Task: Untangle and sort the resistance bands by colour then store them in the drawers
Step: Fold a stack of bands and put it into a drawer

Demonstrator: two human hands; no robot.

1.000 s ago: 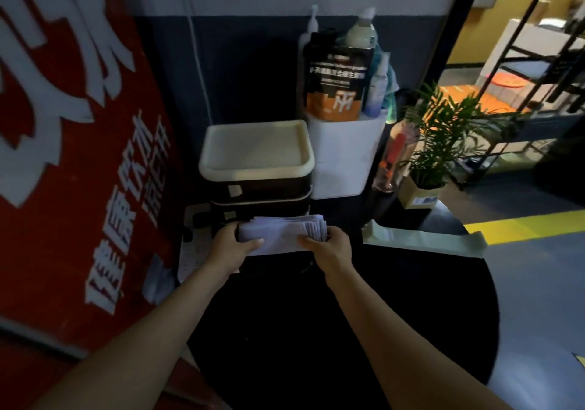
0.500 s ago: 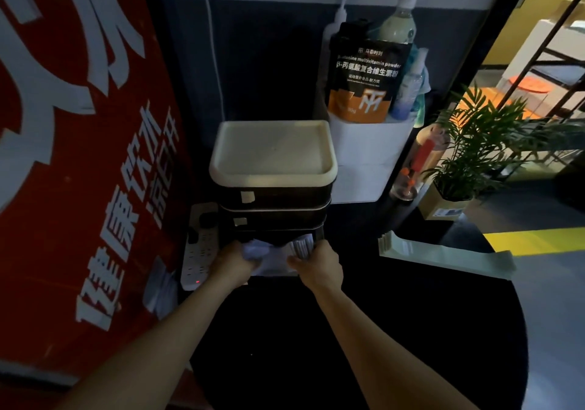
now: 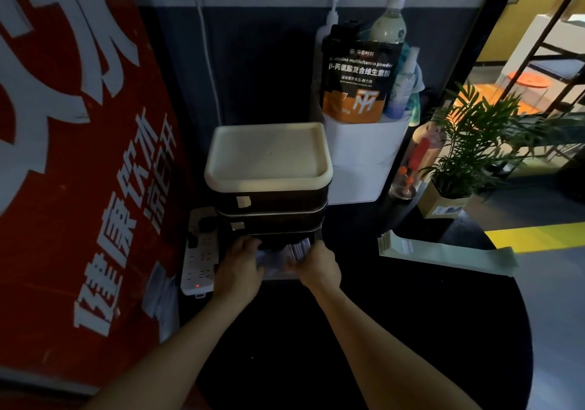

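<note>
A small stack of dark drawers [image 3: 278, 200] with a cream lid stands at the back of the round black table [image 3: 380, 330]. The lowest drawer is pulled out. Both hands reach into it with a folded pale lilac resistance band [image 3: 285, 259] between them. My left hand [image 3: 242, 265] presses on the band's left end, fingers curled into the drawer opening. My right hand [image 3: 318, 264] grips the band's right end, where white folded edges show. Most of the band is hidden by the hands and the drawer. A folded pale green band [image 3: 443, 251] lies on the table to the right.
A white power strip [image 3: 199, 257] lies left of the drawers, beside a tall red sign [image 3: 79, 188]. Behind stands a white bin [image 3: 364, 162] with bottles and a powder pouch. A potted plant [image 3: 459, 169] and a clear bottle [image 3: 414, 162] stand at the right.
The hands have carried the lilac band down and forward, from in front of the drawer stack into the open lowest drawer. The view has moved closer to the drawers.
</note>
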